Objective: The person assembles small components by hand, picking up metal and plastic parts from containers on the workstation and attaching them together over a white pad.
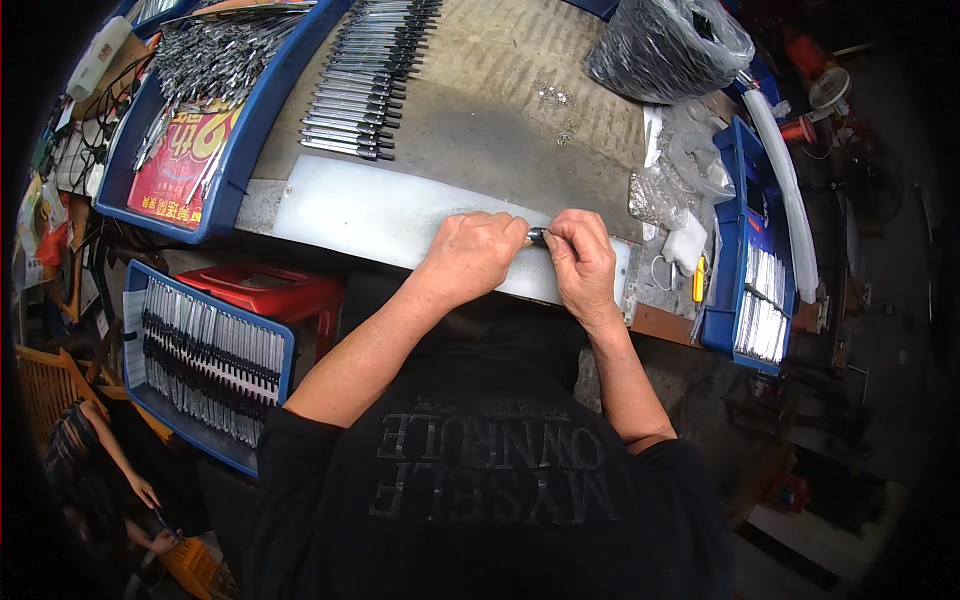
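We grip the dark pen-like piece (537,236) with left hand (470,252) and right hand (584,262), fingertips closed on it, right of the frame's centre, over the white board (360,208). For good control, we should align both grips and press evenly.

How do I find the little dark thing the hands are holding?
On the table, find the long white board. Above its right half, left hand and right hand pinch the little dark thing, while the pens beyond lie in a row.
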Motion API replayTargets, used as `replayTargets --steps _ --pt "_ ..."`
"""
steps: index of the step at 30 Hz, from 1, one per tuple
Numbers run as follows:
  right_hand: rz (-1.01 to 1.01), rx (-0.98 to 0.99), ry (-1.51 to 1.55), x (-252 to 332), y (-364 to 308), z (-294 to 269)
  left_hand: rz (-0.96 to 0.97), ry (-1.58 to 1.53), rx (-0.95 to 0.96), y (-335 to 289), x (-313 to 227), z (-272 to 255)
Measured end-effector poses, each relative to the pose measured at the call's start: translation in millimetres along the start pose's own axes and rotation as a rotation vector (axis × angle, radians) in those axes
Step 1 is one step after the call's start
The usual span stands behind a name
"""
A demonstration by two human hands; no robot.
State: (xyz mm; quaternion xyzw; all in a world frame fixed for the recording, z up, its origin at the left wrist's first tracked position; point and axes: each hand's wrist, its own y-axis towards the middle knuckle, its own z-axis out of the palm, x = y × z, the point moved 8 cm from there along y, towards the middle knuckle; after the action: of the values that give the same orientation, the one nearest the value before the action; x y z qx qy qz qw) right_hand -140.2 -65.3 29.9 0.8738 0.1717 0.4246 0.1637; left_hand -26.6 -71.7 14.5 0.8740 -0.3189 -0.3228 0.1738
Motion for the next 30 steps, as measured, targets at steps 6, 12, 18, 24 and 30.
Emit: replayTargets --steps 6,12,18,24,30 --pt "-0.068 0.007 -0.061 4 -1 -1 0.001 0.014 0.006 -1 0 1" --pt "-0.045 0.037 -0.081 5 -1 -1 0.019 0.045 -0.001 -1 -4 -1" --pt "-0.095 0.102 -0.169 14 5 2 0.038 0.090 0.004 -1 -6 0" --pt "-0.044 0.164 -0.231 13 7 4 0.041 0.108 0.006 -2 -7 1" --pt "0.005 0.224 -0.181 10 10 3 0.049 0.100 -0.001 -2 -7 1"
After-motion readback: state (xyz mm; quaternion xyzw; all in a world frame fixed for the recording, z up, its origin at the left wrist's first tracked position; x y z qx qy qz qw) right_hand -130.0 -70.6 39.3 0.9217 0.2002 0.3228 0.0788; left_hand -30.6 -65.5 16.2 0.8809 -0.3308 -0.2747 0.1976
